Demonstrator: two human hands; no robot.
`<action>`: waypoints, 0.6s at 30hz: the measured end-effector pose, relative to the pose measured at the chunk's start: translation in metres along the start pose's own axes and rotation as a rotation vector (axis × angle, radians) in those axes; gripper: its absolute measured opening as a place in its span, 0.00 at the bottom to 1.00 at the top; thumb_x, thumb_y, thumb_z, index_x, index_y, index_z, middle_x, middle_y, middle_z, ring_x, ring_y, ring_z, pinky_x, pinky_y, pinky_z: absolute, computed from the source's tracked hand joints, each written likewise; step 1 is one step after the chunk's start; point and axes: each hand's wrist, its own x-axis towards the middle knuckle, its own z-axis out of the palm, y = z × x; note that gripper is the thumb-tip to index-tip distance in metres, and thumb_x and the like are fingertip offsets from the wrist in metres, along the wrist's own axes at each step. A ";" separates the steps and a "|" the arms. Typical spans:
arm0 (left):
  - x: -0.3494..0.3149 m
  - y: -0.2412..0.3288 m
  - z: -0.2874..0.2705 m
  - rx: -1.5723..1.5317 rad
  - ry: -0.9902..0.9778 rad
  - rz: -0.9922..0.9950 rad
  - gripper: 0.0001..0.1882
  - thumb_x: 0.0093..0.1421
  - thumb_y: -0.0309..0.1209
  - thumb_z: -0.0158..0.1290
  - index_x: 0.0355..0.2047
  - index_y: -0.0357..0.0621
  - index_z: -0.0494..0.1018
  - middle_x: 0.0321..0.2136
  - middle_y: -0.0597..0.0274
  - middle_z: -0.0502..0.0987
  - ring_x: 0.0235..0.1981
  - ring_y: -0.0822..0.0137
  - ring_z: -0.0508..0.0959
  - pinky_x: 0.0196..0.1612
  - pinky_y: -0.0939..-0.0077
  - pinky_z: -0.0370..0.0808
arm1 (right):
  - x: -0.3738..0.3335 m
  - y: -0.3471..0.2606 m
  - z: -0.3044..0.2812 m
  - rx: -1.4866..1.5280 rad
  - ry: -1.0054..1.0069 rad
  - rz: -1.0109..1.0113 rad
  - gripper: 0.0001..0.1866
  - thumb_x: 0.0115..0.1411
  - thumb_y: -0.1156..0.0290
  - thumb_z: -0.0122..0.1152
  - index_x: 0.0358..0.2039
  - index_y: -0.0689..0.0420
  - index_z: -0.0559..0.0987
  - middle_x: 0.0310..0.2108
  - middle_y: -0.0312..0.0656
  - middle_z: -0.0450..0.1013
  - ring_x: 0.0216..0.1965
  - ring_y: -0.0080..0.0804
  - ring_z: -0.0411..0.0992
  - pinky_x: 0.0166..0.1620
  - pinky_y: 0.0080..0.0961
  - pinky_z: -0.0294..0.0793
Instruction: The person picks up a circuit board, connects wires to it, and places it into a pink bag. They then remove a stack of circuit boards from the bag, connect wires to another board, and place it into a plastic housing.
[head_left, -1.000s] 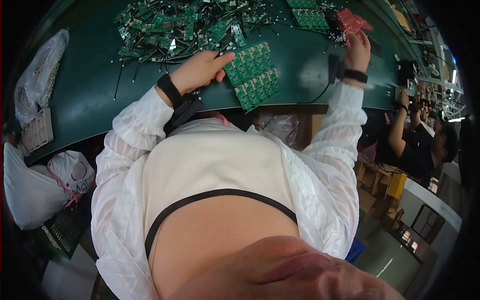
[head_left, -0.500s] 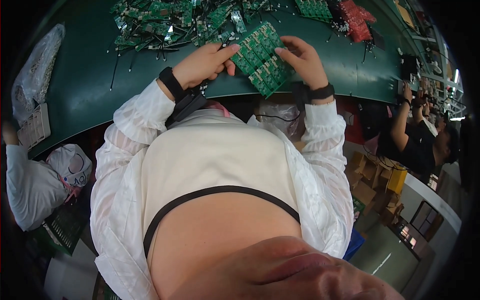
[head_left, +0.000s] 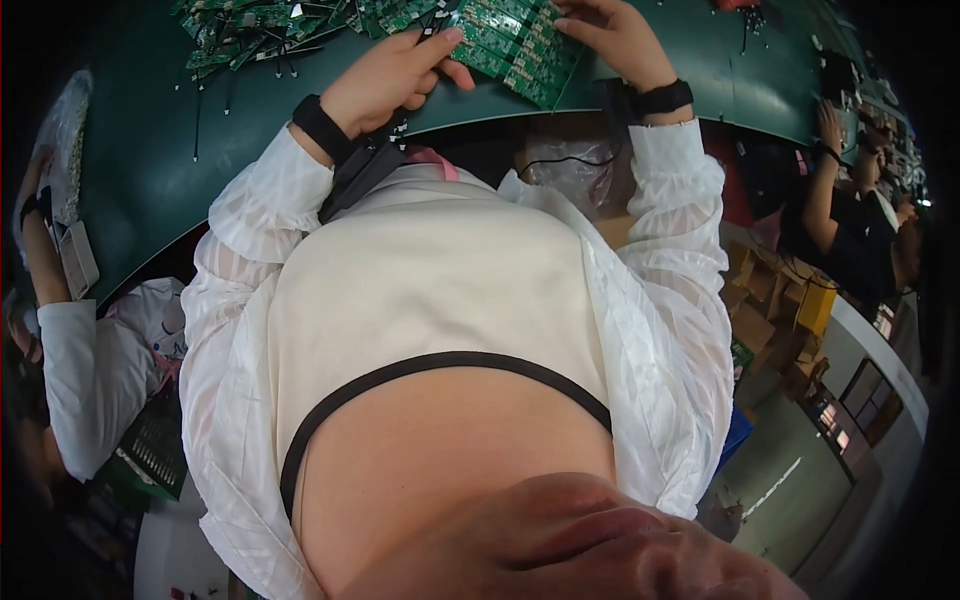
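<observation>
Pinching the board [head_left: 525, 55] with left hand [head_left: 392, 75] and right hand [head_left: 625, 45], seemingly steadying it. Probably needing an even grip next.

- a dark green worktable [head_left: 150, 190] spans the upper view
- brown cardboard boxes [head_left: 750, 325] cluster at right, beside a yellow box [head_left: 815, 308]
- a dull green floor [head_left: 800, 515], lower right, shows a bright streak [head_left: 775, 488]
- a green crate [head_left: 150, 460] sits at lower left

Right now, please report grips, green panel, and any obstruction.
Left grip: on green panel, left edge. Right grip: at panel's right edge, contact unclear. Board pile: left, not between.
</observation>
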 end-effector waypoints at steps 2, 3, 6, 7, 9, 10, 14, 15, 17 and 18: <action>-0.002 -0.001 0.009 -0.026 0.034 -0.001 0.20 0.71 0.46 0.47 0.35 0.38 0.71 0.32 0.64 0.81 0.17 0.84 0.53 0.17 0.86 0.55 | 0.000 0.003 -0.001 -0.008 -0.020 -0.024 0.15 0.59 0.79 0.63 0.48 0.65 0.77 0.39 0.38 0.77 0.40 0.27 0.75 0.44 0.25 0.76; -0.004 -0.003 0.010 -0.018 0.025 -0.012 0.20 0.71 0.46 0.47 0.35 0.38 0.71 0.32 0.64 0.81 0.17 0.84 0.53 0.17 0.86 0.55 | -0.001 -0.001 0.001 -0.012 -0.029 -0.038 0.15 0.61 0.79 0.62 0.49 0.65 0.76 0.40 0.36 0.76 0.41 0.25 0.74 0.46 0.24 0.75; -0.010 -0.011 0.008 0.011 0.037 -0.032 0.20 0.71 0.45 0.47 0.37 0.38 0.75 0.34 0.64 0.82 0.17 0.83 0.56 0.20 0.85 0.58 | -0.014 -0.023 0.009 -0.114 0.026 -0.100 0.14 0.61 0.79 0.62 0.48 0.65 0.76 0.40 0.38 0.76 0.42 0.25 0.74 0.46 0.24 0.75; -0.013 -0.012 0.005 0.013 0.031 -0.038 0.20 0.71 0.45 0.47 0.37 0.38 0.75 0.34 0.64 0.82 0.17 0.83 0.56 0.20 0.85 0.58 | -0.020 -0.032 0.012 -0.172 0.045 -0.135 0.14 0.60 0.78 0.62 0.47 0.65 0.77 0.40 0.39 0.76 0.43 0.26 0.74 0.47 0.24 0.75; -0.007 0.000 0.004 0.567 0.108 0.171 0.19 0.71 0.44 0.46 0.39 0.40 0.77 0.35 0.63 0.83 0.17 0.82 0.58 0.21 0.85 0.61 | -0.042 -0.033 0.001 -0.314 0.124 -0.225 0.14 0.60 0.78 0.62 0.47 0.66 0.77 0.40 0.39 0.76 0.43 0.26 0.74 0.47 0.24 0.75; -0.009 0.000 -0.001 0.827 0.153 0.292 0.19 0.71 0.43 0.46 0.40 0.41 0.78 0.36 0.63 0.83 0.17 0.82 0.59 0.22 0.84 0.62 | -0.050 -0.038 0.002 -0.492 0.166 -0.330 0.14 0.60 0.78 0.62 0.47 0.66 0.77 0.41 0.39 0.76 0.42 0.25 0.73 0.47 0.24 0.74; -0.018 0.003 -0.021 0.961 0.269 0.414 0.17 0.71 0.42 0.46 0.43 0.45 0.79 0.30 0.69 0.80 0.18 0.81 0.61 0.23 0.84 0.62 | -0.087 -0.053 0.012 -0.523 0.243 -0.216 0.13 0.61 0.78 0.62 0.46 0.65 0.77 0.41 0.39 0.75 0.41 0.24 0.73 0.45 0.22 0.74; -0.020 0.006 -0.019 0.969 0.253 0.413 0.17 0.71 0.42 0.46 0.43 0.45 0.79 0.30 0.69 0.80 0.18 0.81 0.61 0.23 0.84 0.62 | -0.094 -0.053 0.014 -0.447 0.258 -0.109 0.12 0.61 0.78 0.62 0.46 0.65 0.78 0.40 0.39 0.75 0.40 0.24 0.73 0.44 0.21 0.74; -0.035 0.031 0.005 0.610 0.082 0.198 0.18 0.72 0.42 0.45 0.43 0.44 0.78 0.25 0.73 0.74 0.17 0.82 0.60 0.22 0.85 0.59 | -0.108 -0.044 0.019 -0.253 0.282 -0.047 0.12 0.61 0.78 0.62 0.46 0.65 0.78 0.40 0.39 0.75 0.39 0.23 0.73 0.43 0.20 0.73; -0.039 0.036 0.010 0.437 0.009 0.085 0.18 0.72 0.43 0.45 0.42 0.43 0.78 0.22 0.75 0.71 0.17 0.83 0.59 0.21 0.86 0.57 | -0.112 -0.038 0.029 -0.060 0.287 -0.007 0.12 0.61 0.78 0.62 0.46 0.65 0.78 0.40 0.39 0.75 0.38 0.22 0.73 0.41 0.19 0.73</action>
